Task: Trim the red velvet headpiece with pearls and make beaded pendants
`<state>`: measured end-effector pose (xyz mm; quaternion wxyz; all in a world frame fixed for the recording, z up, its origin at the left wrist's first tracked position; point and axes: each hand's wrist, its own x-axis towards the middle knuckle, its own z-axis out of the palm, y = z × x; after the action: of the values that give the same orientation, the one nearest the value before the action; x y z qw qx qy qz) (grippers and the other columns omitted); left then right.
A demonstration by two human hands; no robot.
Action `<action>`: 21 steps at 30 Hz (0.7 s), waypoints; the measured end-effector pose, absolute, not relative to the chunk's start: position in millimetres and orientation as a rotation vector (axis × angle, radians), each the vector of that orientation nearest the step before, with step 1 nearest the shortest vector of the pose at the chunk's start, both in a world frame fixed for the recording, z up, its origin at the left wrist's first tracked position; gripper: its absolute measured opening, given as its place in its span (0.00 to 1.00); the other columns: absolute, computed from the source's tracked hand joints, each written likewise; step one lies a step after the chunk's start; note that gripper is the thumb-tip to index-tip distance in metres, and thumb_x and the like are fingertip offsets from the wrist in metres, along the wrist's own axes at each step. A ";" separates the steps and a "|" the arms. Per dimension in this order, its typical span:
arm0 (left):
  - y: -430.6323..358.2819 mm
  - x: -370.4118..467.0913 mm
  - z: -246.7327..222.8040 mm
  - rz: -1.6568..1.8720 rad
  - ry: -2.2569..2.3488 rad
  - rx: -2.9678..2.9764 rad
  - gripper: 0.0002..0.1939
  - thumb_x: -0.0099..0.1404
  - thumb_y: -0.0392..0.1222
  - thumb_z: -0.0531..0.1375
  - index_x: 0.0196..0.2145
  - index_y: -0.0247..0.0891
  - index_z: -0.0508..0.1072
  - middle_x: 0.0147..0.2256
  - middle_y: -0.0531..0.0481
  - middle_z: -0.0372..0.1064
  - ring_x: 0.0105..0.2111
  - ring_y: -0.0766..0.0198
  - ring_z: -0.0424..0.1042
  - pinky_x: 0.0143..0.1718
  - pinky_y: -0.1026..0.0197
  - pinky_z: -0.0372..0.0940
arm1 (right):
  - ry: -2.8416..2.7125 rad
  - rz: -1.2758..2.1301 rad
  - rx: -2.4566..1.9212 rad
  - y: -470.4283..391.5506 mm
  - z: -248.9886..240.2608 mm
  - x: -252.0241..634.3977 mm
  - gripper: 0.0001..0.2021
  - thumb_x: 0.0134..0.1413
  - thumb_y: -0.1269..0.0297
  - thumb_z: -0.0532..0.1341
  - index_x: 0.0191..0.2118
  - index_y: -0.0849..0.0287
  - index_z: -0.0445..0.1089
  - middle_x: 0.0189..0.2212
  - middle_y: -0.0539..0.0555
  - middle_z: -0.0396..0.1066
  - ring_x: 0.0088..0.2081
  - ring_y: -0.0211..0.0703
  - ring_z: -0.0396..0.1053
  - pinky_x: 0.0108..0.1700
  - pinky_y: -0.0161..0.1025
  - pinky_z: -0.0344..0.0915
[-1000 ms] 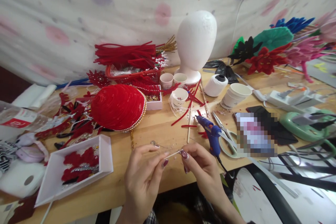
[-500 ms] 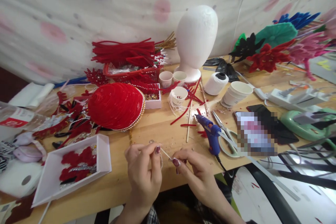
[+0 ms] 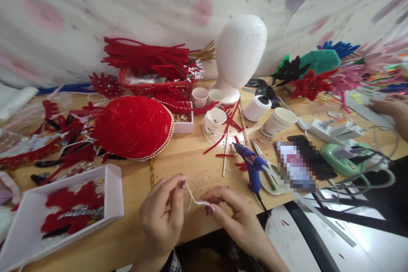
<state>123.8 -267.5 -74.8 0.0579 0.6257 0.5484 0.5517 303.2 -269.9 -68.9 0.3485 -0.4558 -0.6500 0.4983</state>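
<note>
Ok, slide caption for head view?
Left hand and right hand hold a thin white thread above a light wooden table, near a blue glue gun.

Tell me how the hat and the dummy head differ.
The hat is red and ridged, while the dummy head is white and smooth. The hat lies tilted; the dummy head stands upright. The hat has a beaded rim; the dummy head is plain. Both are rounded.

Thread (image 3: 200, 202) before headform (image 3: 240, 51); scissors (image 3: 262, 154) (right)
</note>
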 end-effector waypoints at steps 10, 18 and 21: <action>-262.4 112.1 -77.7 1.718 1.635 1.906 0.07 0.66 0.30 0.61 0.40 0.37 0.76 0.31 0.50 0.79 0.26 0.67 0.75 0.30 0.68 0.70 | -1.679 0.360 -1.834 -293.1 -77.9 385.1 0.23 0.65 0.51 0.58 0.20 0.56 0.59 0.17 0.46 0.56 0.21 0.38 0.57 0.26 0.36 0.54; -261.0 113.7 -72.9 1.678 1.687 2.055 0.06 0.66 0.29 0.60 0.40 0.35 0.75 0.30 0.49 0.79 0.23 0.69 0.72 0.28 0.67 0.68 | -1.375 0.058 -2.043 -276.8 -91.0 399.6 0.26 0.48 0.35 0.64 0.34 0.56 0.65 0.28 0.51 0.64 0.29 0.49 0.65 0.33 0.43 0.60; -261.6 114.9 -71.1 1.651 1.743 2.063 0.06 0.68 0.31 0.59 0.40 0.36 0.76 0.29 0.50 0.78 0.22 0.69 0.71 0.27 0.67 0.67 | -1.285 0.048 -2.063 -276.6 -94.1 403.6 0.27 0.46 0.35 0.65 0.31 0.54 0.60 0.26 0.48 0.58 0.26 0.46 0.61 0.31 0.43 0.59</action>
<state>114.9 -261.6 -71.1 -0.0119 0.6517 0.5506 0.5216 403.6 -276.6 -94.1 0.3479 -0.7955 -0.4958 0.0185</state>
